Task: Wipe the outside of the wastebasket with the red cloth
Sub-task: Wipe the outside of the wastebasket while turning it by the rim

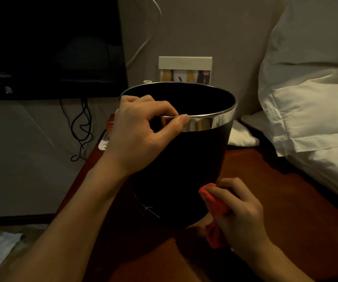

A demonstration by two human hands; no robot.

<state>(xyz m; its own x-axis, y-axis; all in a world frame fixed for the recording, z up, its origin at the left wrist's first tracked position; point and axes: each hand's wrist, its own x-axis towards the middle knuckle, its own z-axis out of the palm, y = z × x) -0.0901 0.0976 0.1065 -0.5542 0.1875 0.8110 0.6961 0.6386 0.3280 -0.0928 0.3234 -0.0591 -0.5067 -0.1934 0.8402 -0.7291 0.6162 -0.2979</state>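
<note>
You hold the bin (184,159) at its rim and press the cloth (212,200) on its lower side.

The black bin stands on the brown table (265,180) in the centre of the frame, tilted a little. Your left hand (141,133) pinches the shiny rim, thumb outside and fingers curled over the edge. Your right hand (239,212), at the lower right, grips the red cloth with curled fingers, and the cloth touches the bin's wall near the bottom. White pillows (306,98) lie at the right, a dark screen (52,45) at the upper left.
</note>
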